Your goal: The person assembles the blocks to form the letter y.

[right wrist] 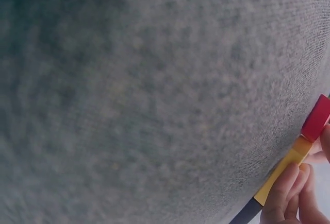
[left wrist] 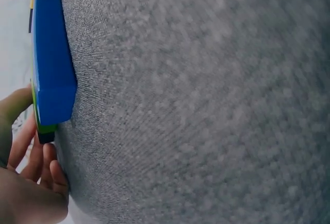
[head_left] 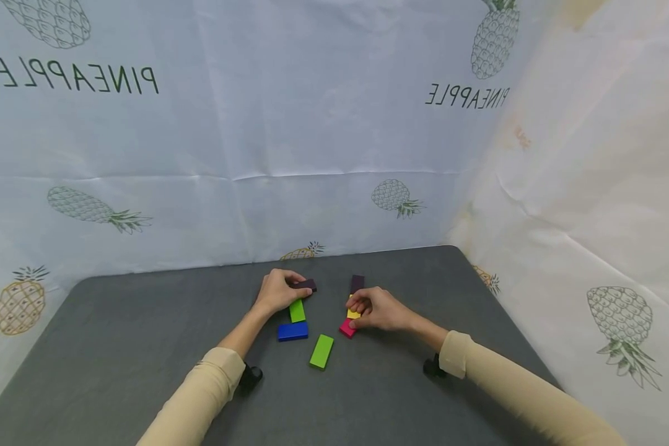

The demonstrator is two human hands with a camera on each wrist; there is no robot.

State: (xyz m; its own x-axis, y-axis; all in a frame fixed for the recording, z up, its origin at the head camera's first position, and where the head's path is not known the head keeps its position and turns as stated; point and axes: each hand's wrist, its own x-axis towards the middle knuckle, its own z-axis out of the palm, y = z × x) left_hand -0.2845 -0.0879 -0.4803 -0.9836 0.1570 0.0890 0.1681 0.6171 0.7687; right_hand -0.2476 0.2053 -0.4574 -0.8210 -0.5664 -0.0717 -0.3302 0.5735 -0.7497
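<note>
My left hand [head_left: 277, 292] grips a dark block [head_left: 306, 285], thumb along its near side and fingers at its far side. That block lies crosswise at the far end of a green block [head_left: 297, 311], with a blue block [head_left: 293, 331] crosswise at the near end. My right hand [head_left: 383, 310] has its thumb on a small red block [head_left: 347, 328], which sits at a slant. Its curled fingers rest by a yellow block [right wrist: 283, 175] that adjoins the red one. A second dark block [head_left: 357, 283] continues the line beyond the yellow block.
Another green block [head_left: 321, 352] lies loose between the forearms, nearer me. All the blocks are on a dark grey table [head_left: 161, 347]. White cloth with pineapple prints [head_left: 312, 136] hangs behind the far edge and along the right side.
</note>
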